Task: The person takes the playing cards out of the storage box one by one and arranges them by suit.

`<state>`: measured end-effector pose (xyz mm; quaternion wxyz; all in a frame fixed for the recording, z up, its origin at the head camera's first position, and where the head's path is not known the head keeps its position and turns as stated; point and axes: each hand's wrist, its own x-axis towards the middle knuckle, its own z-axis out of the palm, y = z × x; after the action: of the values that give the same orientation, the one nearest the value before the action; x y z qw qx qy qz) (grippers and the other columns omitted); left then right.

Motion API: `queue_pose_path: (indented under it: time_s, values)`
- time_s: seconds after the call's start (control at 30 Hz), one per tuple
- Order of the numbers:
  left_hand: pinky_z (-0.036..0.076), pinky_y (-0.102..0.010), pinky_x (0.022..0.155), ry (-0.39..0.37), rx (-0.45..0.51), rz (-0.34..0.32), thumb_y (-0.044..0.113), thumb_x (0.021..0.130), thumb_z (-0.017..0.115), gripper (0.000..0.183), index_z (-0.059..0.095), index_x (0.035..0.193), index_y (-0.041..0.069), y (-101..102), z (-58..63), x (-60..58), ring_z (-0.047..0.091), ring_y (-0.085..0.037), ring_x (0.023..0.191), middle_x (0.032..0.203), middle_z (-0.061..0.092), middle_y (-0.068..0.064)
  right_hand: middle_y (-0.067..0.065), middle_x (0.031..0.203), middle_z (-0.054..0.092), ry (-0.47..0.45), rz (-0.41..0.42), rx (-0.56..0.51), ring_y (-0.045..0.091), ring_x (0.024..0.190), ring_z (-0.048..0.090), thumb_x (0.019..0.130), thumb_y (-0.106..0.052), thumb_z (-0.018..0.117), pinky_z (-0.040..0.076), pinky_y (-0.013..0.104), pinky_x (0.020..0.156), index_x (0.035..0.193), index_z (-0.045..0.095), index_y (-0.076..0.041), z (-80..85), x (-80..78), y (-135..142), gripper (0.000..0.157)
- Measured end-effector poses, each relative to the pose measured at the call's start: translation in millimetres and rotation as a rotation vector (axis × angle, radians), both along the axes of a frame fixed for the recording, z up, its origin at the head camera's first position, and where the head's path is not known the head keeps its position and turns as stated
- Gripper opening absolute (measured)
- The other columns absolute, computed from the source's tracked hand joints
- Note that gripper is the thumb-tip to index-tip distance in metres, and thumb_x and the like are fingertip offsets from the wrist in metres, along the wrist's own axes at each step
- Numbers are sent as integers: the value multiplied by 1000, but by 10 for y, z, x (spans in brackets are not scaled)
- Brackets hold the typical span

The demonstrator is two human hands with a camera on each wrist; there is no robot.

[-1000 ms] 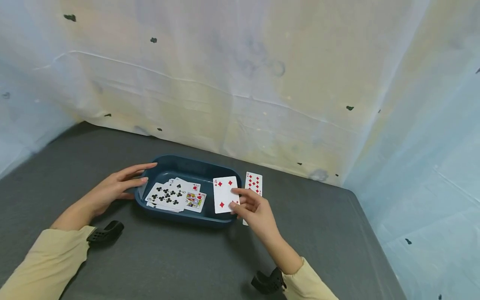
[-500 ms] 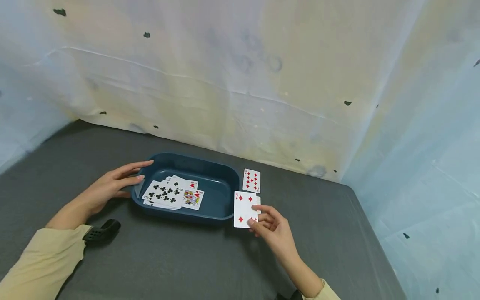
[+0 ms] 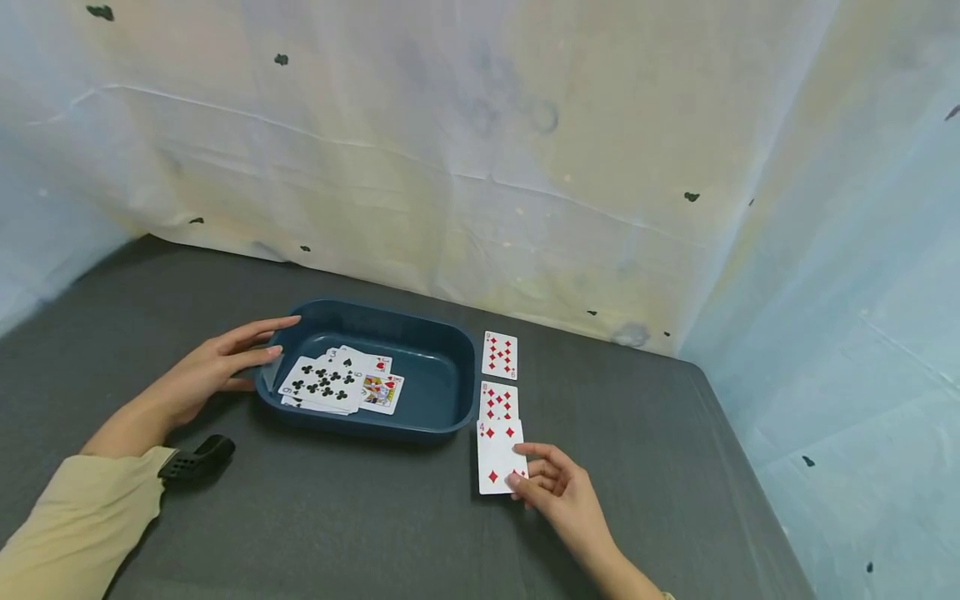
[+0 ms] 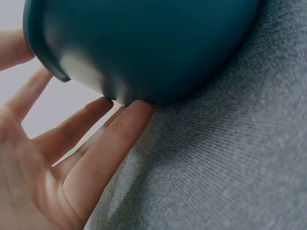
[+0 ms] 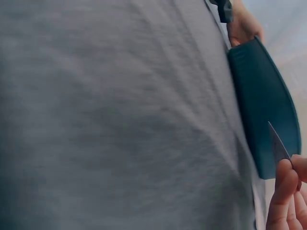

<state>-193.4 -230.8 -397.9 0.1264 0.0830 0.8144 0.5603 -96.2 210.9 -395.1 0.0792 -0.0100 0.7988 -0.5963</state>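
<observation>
One pinch: right fingers (image 3: 543, 451) grip the 4 (image 3: 495, 457) by its right edge, over the surface (image 3: 337, 521), just off the tray's (image 3: 431, 379) near right corner. Left fingers (image 3: 255, 332), spread, touch its left end. I'd lower the 4 flat, clear of the 8 (image 3: 498, 401).

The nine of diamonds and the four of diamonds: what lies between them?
Another diamonds card, its lower part hidden by the four of diamonds; the head view shows this.

I am working in what looks like a makeshift booth (image 3: 832, 333): pale, creased sheets (image 3: 420, 167) with dark patches (image 3: 281, 59) are enclosing the dark surface (image 3: 337, 525) behind and on both sides.
</observation>
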Motion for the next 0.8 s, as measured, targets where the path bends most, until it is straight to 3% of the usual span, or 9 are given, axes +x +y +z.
queue_pose_path:
  time_s: [0.23,0.43,0.8]
  values:
    - [35,-72,93,4,0,-2,39,100,47,61,23,154,22,-12,-7,3,21,-48,137,159,9,-21,12,82,66,-82,-15,17,13,67,64,83,-15,75,52,24,59,123,57,1,-80,94,14,47]
    - [36,-72,93,5,-2,-2,40,100,47,62,23,154,21,-16,-12,1,21,-49,136,158,9,-22,9,78,66,-89,-5,67,11,62,63,82,-13,76,51,23,56,121,58,2,-113,120,10,45]
    - [35,-72,93,11,4,-6,38,100,47,61,23,153,20,-1,3,13,21,-48,137,158,9,-22,-3,58,56,68,133,409,1,44,46,78,-21,80,38,19,41,116,65,-5,-35,61,-32,44]
